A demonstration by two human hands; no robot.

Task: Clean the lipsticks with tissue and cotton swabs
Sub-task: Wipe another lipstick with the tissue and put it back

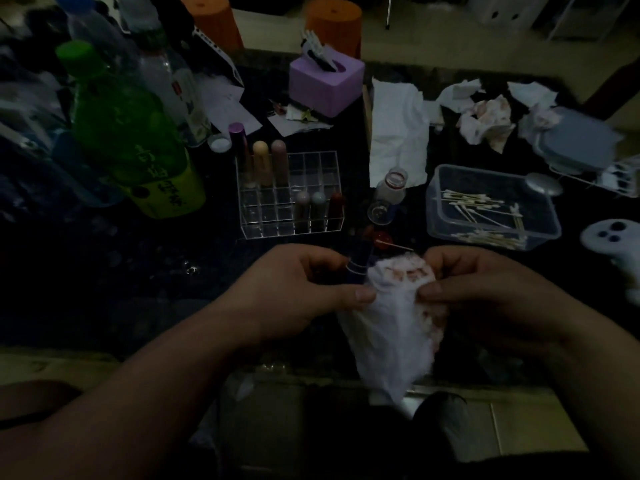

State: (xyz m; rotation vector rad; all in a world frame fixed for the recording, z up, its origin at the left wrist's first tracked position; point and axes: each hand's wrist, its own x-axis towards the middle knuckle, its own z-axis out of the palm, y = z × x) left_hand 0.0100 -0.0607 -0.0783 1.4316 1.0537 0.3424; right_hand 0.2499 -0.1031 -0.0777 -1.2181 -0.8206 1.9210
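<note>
While the left hand (298,296) pinches the lipstick (358,263) just above the table (138,271) edge and the right hand (485,289) bunches the stained tissue (394,313) against its end, I fear hard pressure could snap the stick or dirty folds could smear pigment back.

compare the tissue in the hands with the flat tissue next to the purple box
The held tissue is bunched up; the flat tissue lies spread open. The held tissue shows pink-red stains; the flat tissue looks clean. The right hand pinches the held tissue; the flat tissue rests untouched on the table. Both are white paper.
</note>
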